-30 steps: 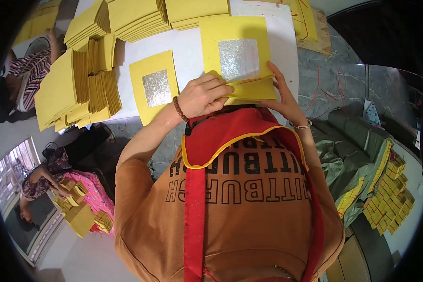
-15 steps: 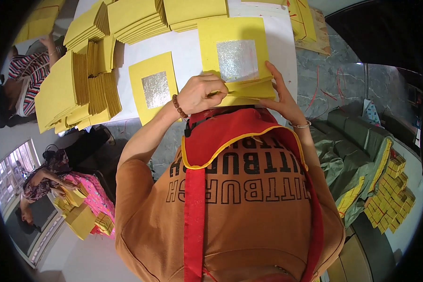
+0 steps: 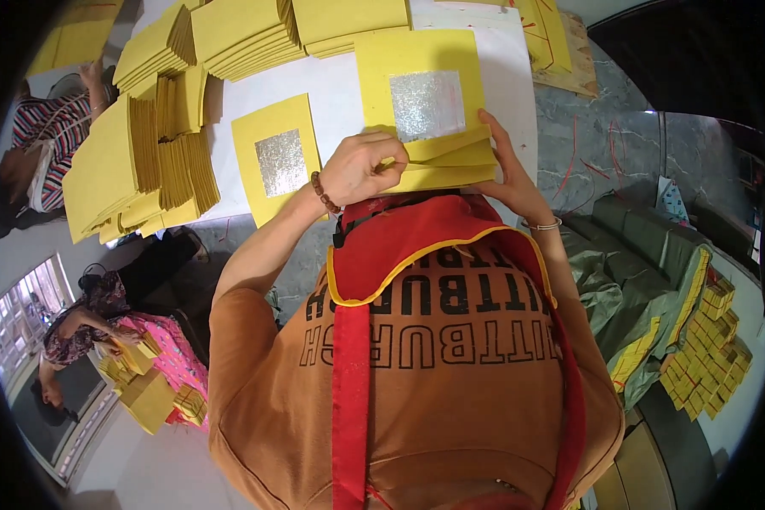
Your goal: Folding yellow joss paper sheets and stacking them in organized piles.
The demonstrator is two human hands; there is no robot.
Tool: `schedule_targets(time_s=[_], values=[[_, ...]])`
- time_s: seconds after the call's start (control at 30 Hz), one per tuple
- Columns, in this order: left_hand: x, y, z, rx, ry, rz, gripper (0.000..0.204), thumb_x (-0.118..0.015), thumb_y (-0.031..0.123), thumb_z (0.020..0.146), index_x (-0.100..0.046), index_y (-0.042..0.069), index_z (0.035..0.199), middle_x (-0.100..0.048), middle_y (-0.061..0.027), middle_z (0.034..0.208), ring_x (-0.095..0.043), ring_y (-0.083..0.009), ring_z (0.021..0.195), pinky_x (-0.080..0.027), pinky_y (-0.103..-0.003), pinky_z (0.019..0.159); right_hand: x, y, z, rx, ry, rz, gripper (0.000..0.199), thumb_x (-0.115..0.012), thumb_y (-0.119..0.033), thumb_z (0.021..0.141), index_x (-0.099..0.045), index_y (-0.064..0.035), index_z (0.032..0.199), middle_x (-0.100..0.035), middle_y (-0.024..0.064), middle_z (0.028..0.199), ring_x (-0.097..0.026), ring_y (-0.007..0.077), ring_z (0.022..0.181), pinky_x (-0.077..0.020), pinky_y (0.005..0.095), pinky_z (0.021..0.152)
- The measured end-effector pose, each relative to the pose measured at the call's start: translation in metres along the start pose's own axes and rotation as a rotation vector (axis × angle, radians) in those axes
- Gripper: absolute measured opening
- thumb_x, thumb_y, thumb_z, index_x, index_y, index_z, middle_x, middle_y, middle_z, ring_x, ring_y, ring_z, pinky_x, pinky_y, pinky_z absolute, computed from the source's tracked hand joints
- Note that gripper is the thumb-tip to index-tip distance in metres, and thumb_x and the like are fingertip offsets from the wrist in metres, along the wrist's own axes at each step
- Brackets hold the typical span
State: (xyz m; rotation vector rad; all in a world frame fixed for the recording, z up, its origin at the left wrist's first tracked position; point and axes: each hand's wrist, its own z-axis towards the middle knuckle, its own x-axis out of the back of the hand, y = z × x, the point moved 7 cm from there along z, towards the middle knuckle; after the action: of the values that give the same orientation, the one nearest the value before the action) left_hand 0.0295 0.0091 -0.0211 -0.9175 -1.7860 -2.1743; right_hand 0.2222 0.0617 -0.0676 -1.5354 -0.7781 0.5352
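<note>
In front of me lies a stack of yellow paper sheets with a silver foil square on top. Its near edge is folded over in strips. My left hand is closed in a pinch on the left end of the folded edge. My right hand holds the right near corner, thumb at the near edge and fingers stretched along the right side. Left of the stack, a smaller yellow sheet with its own silver square lies flat, partly beneath my left forearm.
Folded yellow paper piles fill the table's left side, with more piles along the back. The white tabletop ends just right of my right hand. Two other people sit at left, one handling yellow paper. Yellow bundles are heaped at right.
The folded near edge lies flatter, and the dark gap between its layers beside my left hand has closed. Both hands have barely moved.
</note>
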Motion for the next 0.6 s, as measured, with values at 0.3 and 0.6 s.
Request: schedule_targets(time_s=[0.3,0.6], values=[[-0.001,0.004,-0.008,-0.024,0.088,0.115,0.010,-0.057,0.002,0.074,-0.053,0.004,0.082,-0.059,-0.0093,0.084,-0.058,-0.0254,0.073,-0.048,-0.032,0.061,0.004,-0.008,0.004,0.006,0.054,-0.034,0.088,-0.075,-0.014,0.068,-0.026,-0.0095,0.140,-0.020,0.0123,0.146,-0.018,0.0259,0.136,-0.0167,0.0360,0.110],[0.000,0.009,-0.016,-0.181,0.223,0.199,0.007,-0.056,0.004,0.078,-0.052,0.005,0.084,-0.061,-0.0106,0.092,-0.061,-0.0260,0.077,-0.051,-0.034,0.064,0.009,-0.013,0.006,0.031,-0.018,-0.243,0.092,-0.078,-0.014,0.064,-0.027,-0.0086,0.140,-0.026,0.0129,0.145,-0.023,0.0267,0.135,-0.0190,0.0355,0.110]])
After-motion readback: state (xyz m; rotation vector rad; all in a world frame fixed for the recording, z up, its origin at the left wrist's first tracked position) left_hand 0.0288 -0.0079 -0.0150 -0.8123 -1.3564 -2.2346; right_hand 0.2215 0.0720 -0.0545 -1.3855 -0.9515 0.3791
